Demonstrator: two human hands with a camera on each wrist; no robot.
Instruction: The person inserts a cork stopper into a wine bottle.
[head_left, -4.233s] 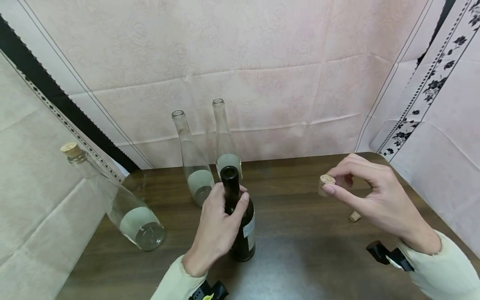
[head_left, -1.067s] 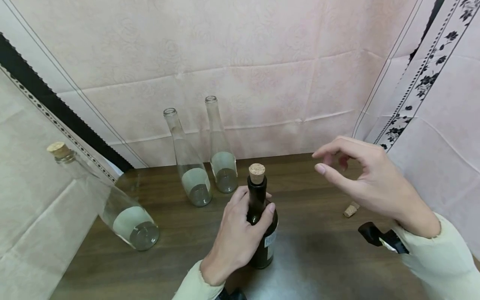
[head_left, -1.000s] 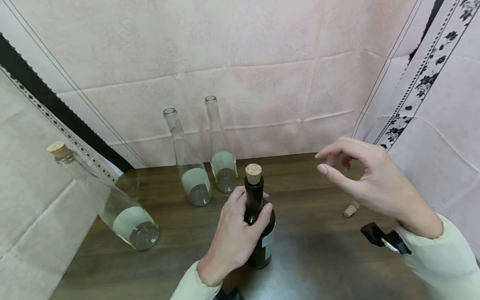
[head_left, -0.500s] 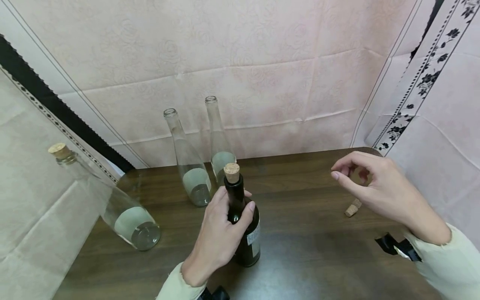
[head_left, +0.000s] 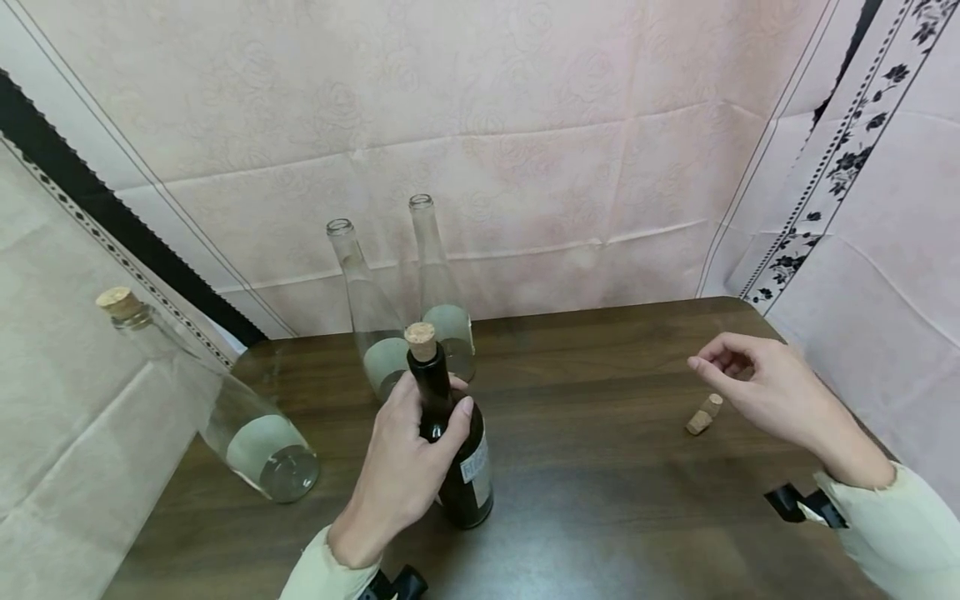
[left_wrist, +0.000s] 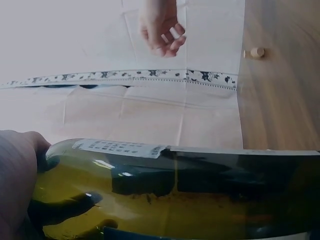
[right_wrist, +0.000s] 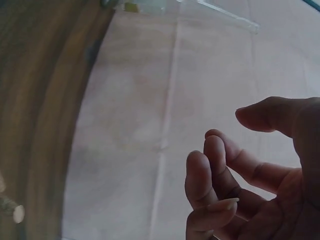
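Note:
My left hand (head_left: 408,462) grips a dark wine bottle (head_left: 468,475) at its neck and shoulder, near the middle of the table. A cork (head_left: 421,340) sits in its mouth, its upper part standing out. The bottle leans slightly; whether its base touches the table I cannot tell. Its pale label shows in the left wrist view, where the bottle (left_wrist: 200,195) fills the lower part. My right hand (head_left: 780,396) hovers at the right with loosely curled fingers and nothing in them. Just left of it, loose cork (head_left: 703,415) lies on the table, seemingly two pieces together.
Two uncorked clear bottles with pale green labels, one left (head_left: 367,304) and one right (head_left: 438,275), stand behind the dark bottle. A wider clear bottle (head_left: 225,408) with a cork stopper (head_left: 118,302) stands at the left. Patterned cloth (head_left: 562,167) surrounds the brown table (head_left: 585,500).
The cork has gone from my right hand into the dark bottle's mouth. My left hand has since shifted the bottle left, towards the clear bottles. The right hand has drawn back right and lower.

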